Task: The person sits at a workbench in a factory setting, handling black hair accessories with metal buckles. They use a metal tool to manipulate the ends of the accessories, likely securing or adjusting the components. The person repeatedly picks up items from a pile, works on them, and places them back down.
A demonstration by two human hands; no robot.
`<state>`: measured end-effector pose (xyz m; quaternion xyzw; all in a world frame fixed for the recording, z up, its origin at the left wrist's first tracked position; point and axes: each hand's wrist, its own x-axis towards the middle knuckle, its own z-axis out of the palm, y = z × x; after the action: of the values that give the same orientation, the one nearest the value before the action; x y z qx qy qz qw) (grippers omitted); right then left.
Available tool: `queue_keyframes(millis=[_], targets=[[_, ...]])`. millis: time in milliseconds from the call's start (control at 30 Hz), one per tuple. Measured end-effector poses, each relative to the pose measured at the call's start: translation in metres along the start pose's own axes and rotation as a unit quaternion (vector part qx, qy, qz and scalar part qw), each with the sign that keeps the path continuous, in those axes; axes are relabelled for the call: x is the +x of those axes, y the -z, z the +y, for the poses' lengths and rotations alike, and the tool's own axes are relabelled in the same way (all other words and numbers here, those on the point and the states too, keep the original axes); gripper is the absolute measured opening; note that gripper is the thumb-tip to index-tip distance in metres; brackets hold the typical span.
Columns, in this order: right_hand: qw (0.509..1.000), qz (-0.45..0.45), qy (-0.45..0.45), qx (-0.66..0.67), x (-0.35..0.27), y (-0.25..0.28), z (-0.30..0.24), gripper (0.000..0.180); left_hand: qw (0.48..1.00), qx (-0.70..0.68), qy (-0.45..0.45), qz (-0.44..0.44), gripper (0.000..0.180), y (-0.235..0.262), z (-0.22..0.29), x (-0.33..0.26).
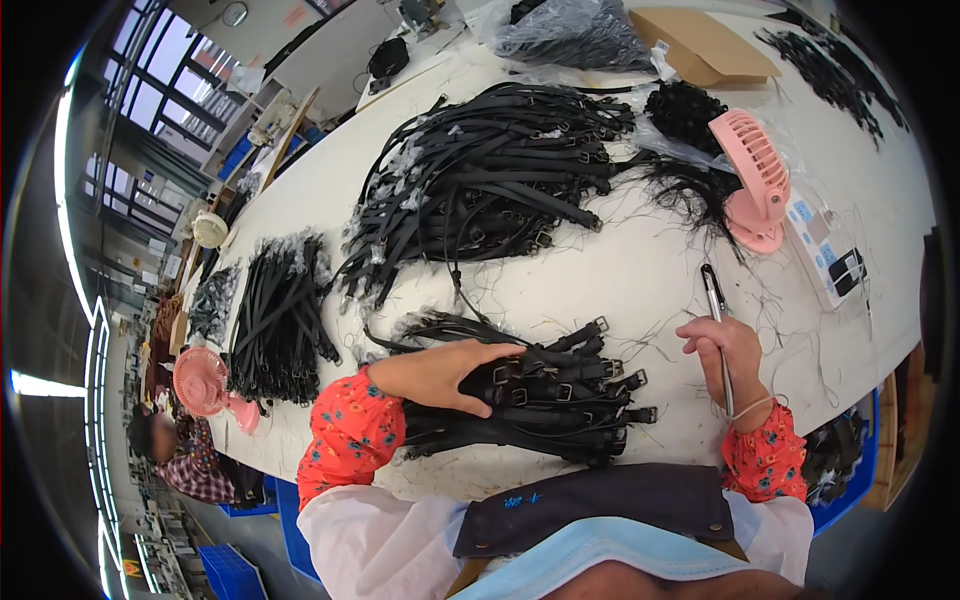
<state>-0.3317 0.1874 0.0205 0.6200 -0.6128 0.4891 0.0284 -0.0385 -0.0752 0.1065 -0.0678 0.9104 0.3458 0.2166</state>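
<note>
Far left: person in a dark checked top (195, 472), just past the edge of the white desk (640, 280). Near that edge, round pink plastic fan (201, 381). Next along, bundle of thin black straps (280, 325), bits of clear plastic at its far end. Then left hand (447, 375), in from a red floral sleeve cover (355, 425): palm down, thumb spread from fingers, resting on the near pile of flat black straps with metal buckles (545, 430). Pile directly in front of the body, on the desk, buckle ends mostly to the right. Beyond it, larger heap of black buckled straps (490, 180), clear plastic scraps along its left side. Farther right, tangle of fine black strands (690, 190). Then right hand (735, 360), apart from the near pile, fingers curled around a slim silver-and-black pen-like tool (714, 290), black end pointing away from the body. Last, pink fan with a slatted head (755, 170); just beside, long white box with blue patches (812, 240).
</note>
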Motion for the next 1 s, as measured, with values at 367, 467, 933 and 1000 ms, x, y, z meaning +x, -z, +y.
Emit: queue_keyframes(millis=[367, 467, 933, 1000], targets=[[1.000, -0.003, -0.025, -0.003, 0.000, 0.005, 0.001, 0.013, 0.852, 0.394, 0.012, 0.345, 0.101, 0.136, -0.079, 0.142], [1.000, -0.003, -0.019, -0.012, 0.000, 0.005, 0.005, 0.016, 0.855, 0.388, 0.045, 0.342, 0.126, 0.159, -0.108, 0.195], [0.999, 0.006, 0.049, -0.001, 0.000, 0.005, 0.007, 0.026, 0.858, 0.471, 0.119, 0.167, 0.082, 0.176, -0.085, 0.249], [0.999, 0.011, 0.053, -0.003, 0.001, 0.006, 0.006, 0.028, 0.852, 0.463, 0.041, 0.240, 0.035, 0.169, -0.098, 0.240]])
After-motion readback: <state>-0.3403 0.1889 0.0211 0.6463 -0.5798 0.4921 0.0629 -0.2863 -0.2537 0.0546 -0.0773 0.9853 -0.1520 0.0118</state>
